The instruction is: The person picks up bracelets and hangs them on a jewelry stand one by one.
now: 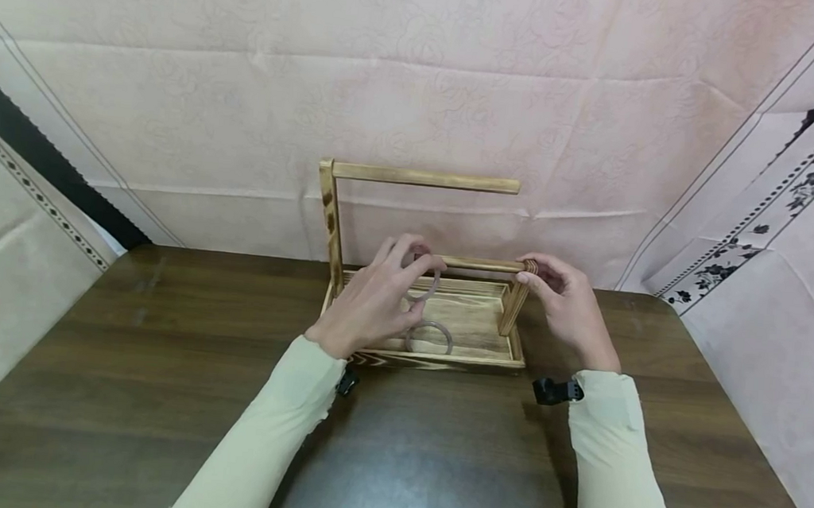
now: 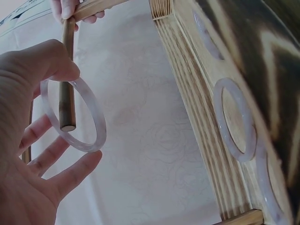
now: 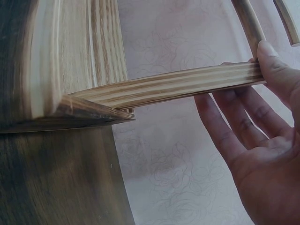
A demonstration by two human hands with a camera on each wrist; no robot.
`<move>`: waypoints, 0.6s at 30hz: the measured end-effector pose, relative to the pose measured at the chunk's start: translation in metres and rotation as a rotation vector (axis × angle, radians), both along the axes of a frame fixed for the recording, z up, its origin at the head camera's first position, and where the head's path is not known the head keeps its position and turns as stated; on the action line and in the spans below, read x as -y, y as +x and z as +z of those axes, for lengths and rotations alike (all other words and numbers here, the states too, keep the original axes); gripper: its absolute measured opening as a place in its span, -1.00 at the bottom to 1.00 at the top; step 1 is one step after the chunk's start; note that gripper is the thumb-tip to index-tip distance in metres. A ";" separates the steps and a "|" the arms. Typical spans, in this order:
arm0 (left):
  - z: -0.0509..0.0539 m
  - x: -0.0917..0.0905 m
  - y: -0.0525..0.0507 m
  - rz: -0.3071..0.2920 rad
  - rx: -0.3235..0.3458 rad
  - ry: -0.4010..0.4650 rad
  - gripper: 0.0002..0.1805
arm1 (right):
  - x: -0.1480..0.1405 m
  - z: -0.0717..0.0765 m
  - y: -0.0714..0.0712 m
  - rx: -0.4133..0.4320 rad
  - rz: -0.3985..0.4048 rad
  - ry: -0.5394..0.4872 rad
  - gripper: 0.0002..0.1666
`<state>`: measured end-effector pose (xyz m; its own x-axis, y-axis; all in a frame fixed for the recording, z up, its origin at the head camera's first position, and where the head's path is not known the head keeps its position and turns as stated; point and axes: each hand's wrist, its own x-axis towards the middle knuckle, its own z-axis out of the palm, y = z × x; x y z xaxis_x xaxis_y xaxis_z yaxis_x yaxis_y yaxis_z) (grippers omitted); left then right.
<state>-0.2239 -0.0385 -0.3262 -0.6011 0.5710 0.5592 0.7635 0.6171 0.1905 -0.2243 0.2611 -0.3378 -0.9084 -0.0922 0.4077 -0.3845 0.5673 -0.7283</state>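
Note:
My left hand (image 1: 374,303) pinches a pale lavender bangle (image 2: 100,117) between thumb and fingers. Its ring is around the free end of a round wooden rod (image 2: 68,110). At the other end of that rod, my right hand (image 1: 567,302) grips the top of the short wooden post (image 3: 187,85), thumb on the joint and fingers beneath. The post rises from the right side of a wooden tray (image 1: 466,362). More bangles lie in the tray, among them a bangle (image 2: 219,110) near its wall; my left hand partly covers the tray in the head view.
A taller post (image 1: 331,224) stands at the tray's left, carrying an upper rod (image 1: 427,178) that points right with a free end. The stand is on a dark wooden table (image 1: 434,455), near its back edge. A pale patterned cloth (image 1: 418,111) hangs behind.

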 end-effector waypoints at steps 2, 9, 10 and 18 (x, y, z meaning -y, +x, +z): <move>0.001 -0.001 0.000 -0.008 0.000 -0.008 -0.44 | 0.000 0.000 0.000 -0.001 -0.003 -0.002 -0.68; 0.003 -0.003 0.000 -0.014 0.013 -0.043 -0.45 | -0.001 -0.003 -0.001 0.013 -0.017 0.030 -0.68; 0.004 -0.003 0.000 -0.015 0.017 -0.047 -0.46 | -0.002 -0.003 -0.001 0.012 -0.016 0.037 -0.67; 0.006 -0.010 -0.003 -0.048 0.027 -0.025 -0.49 | -0.001 -0.002 -0.001 -0.001 -0.018 0.042 -0.68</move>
